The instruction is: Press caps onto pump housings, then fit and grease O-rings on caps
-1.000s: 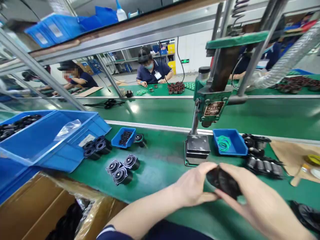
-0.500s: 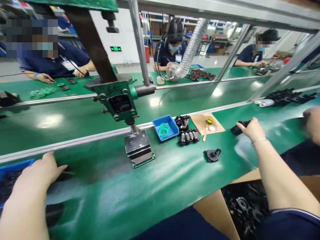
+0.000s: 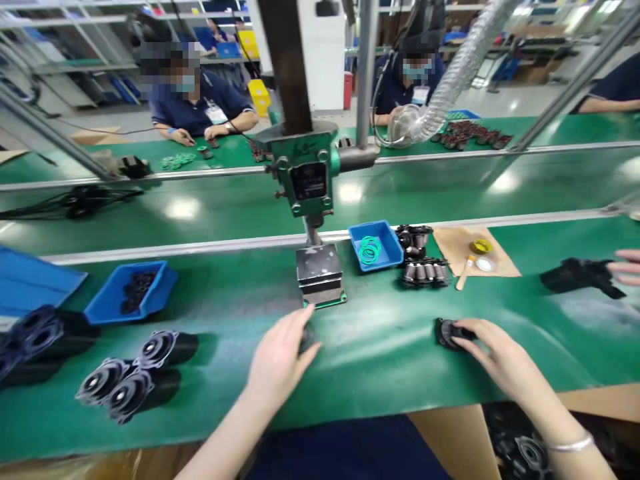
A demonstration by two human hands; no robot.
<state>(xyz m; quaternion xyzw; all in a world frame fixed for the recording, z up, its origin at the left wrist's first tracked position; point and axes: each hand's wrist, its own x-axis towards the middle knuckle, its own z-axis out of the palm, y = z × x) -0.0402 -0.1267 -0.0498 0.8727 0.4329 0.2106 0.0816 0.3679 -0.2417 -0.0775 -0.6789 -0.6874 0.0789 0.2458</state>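
My left hand (image 3: 280,353) is in the middle of the green bench, just in front of the press. Its fingers are closed round a small dark part (image 3: 307,339), mostly hidden by the hand. To the right, my right hand (image 3: 490,347) grips a black round pump cover (image 3: 444,332) with a short spout, low over the bench surface. The press's dark block (image 3: 319,263) stands beyond my left hand. Several black cylindrical housings (image 3: 145,393) with flanged open ends lie to the left of it.
A blue bin (image 3: 163,303) holds dark parts at left. Another blue bin (image 3: 395,257) has green rings, beside black-and-metal rotors (image 3: 425,273). Brown paper (image 3: 505,263) carries a yellow pot and a brush. Another person's hand (image 3: 627,267) touches a black housing (image 3: 573,275) at right.
My left hand has come from the blue bin at left to the middle, with a dark part in it. My right hand has left the black housing and now holds the pump cover. The view has turned left.
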